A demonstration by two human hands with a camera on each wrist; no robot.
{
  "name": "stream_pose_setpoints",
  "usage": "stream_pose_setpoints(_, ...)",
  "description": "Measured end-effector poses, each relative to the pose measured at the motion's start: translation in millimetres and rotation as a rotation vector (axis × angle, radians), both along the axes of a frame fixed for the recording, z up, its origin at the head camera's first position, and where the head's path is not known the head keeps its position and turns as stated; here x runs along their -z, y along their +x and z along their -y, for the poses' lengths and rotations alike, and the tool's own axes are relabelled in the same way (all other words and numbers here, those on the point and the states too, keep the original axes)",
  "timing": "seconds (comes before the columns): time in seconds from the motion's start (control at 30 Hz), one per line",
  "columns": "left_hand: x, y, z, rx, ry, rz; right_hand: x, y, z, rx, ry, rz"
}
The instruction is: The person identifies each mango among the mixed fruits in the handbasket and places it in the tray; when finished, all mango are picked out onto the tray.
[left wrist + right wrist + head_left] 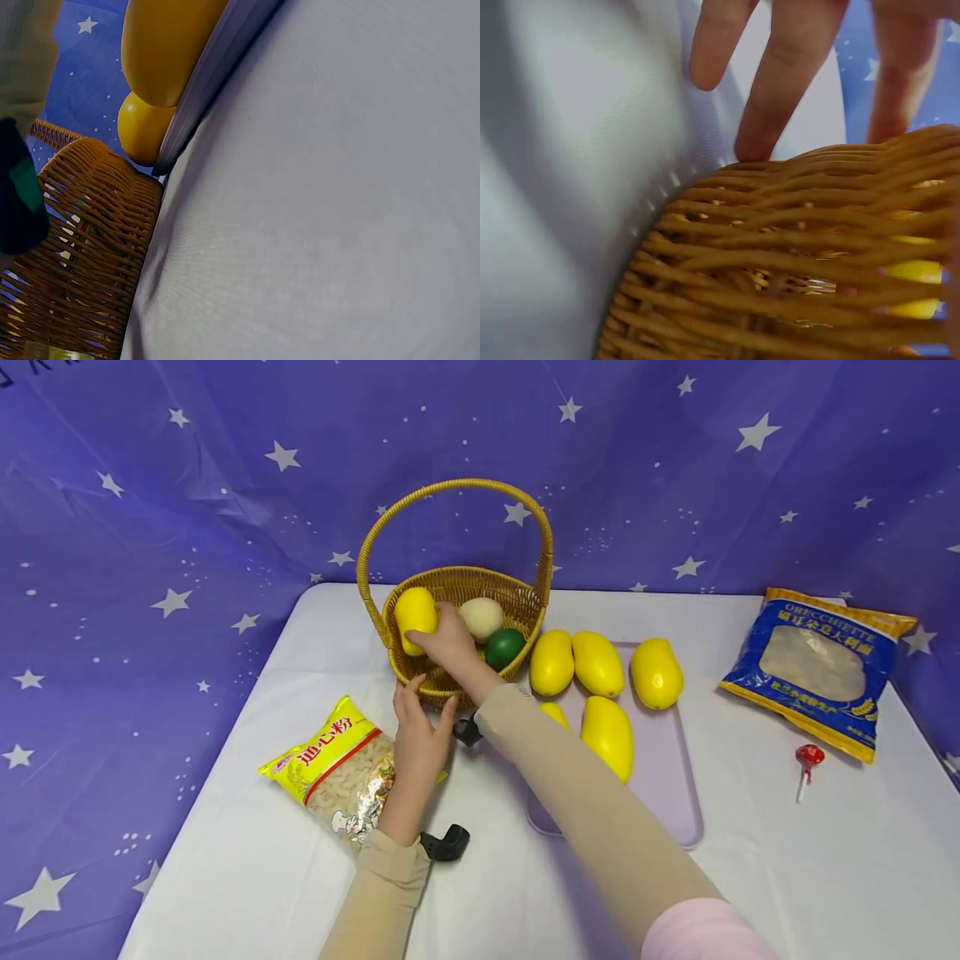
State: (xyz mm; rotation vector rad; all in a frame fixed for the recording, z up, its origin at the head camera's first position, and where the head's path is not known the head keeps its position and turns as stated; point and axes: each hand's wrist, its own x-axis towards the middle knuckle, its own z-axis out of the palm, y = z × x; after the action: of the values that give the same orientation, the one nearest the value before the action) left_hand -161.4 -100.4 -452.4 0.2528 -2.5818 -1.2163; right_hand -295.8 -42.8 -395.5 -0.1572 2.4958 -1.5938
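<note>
In the head view, a yellow mango (416,614) is at the left inside of the wicker basket (456,572). My right hand (448,642) reaches over the near rim and grips this mango, thumb in front. Beside that hand in the basket lie a pale, cream-coloured oval (482,617) and a dark green oval (504,648). My left hand (420,735) is at the basket's near side with fingers extended. The right wrist view shows a fingertip (754,150) of it touching the woven rim.
Several more mangoes (609,739) lie on a lilac tray (663,777) right of the basket. A yellow pasta bag (348,777) lies beside the left forearm. Far right are a blue orecchiette bag (813,664) and a red lollipop (809,755). The basket's tall handle (465,483) arches over it.
</note>
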Motion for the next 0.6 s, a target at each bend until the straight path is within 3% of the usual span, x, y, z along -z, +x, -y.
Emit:
stream_pose_setpoints(0.33,-1.9,0.6,-0.3,-0.004,0.001,0.028,-19.0,12.7,-27,-0.043,-0.244,0.042)
stream_pose_setpoints(0.6,-1.9,0.9,0.3,0.011,0.009,0.022,-34.1,27.9,-61,-0.054,-0.283,0.068)
